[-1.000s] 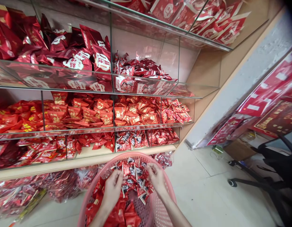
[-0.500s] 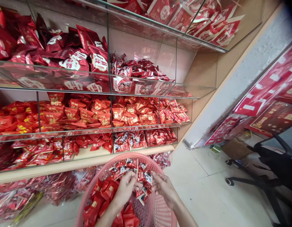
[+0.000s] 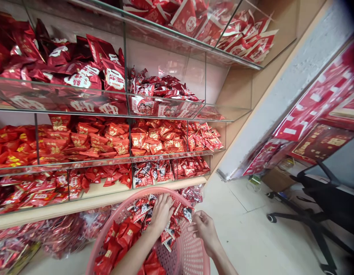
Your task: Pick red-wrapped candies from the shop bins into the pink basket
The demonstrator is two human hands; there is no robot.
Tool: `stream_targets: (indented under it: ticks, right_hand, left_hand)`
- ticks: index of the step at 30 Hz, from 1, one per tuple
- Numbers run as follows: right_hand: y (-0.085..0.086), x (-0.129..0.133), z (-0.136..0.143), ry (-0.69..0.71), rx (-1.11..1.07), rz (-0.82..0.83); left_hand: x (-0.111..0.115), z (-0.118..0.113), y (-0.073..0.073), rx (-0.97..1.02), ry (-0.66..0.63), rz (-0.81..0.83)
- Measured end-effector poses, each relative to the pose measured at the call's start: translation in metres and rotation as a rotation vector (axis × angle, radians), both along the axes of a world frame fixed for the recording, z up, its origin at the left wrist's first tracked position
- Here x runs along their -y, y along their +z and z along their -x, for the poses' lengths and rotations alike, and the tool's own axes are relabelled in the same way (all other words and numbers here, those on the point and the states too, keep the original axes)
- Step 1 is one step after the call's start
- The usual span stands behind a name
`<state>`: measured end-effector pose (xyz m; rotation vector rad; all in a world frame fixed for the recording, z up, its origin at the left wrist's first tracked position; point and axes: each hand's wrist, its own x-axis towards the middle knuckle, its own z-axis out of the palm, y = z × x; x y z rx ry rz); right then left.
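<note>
Many red packets (image 3: 127,233) in pink basket (image 3: 195,250), my left hand (image 3: 162,212) half-open over them, right hand (image 3: 206,231) loosely curled (holds unclear).

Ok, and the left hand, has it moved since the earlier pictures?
Yes. Judged against the pink basket, the left hand has moved towards the far rim and to the right.

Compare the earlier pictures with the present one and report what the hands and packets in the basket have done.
The left hand has moved right and away from the person, over the black-white-and-red packets. The right hand has shifted right, to the rim of the pink basket; whether it grips the packet at its fingertips is unclear. The plain red packets and shelf packets appear unchanged.
</note>
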<state>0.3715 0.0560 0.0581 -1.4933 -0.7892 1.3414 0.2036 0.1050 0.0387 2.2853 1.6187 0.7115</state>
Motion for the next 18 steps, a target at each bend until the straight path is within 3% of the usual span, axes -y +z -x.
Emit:
stream_targets:
  ticks: [6, 18]
  right_hand:
    - [-0.005, -0.011, 0.008, 0.018, -0.018, 0.017]
    - [-0.025, -0.029, 0.033, 0.012, -0.037, 0.058]
  left_hand:
    - [-0.011, 0.003, -0.009, -0.047, 0.021, -0.016]
    - [-0.011, 0.011, -0.009, -0.021, 0.045, -0.029]
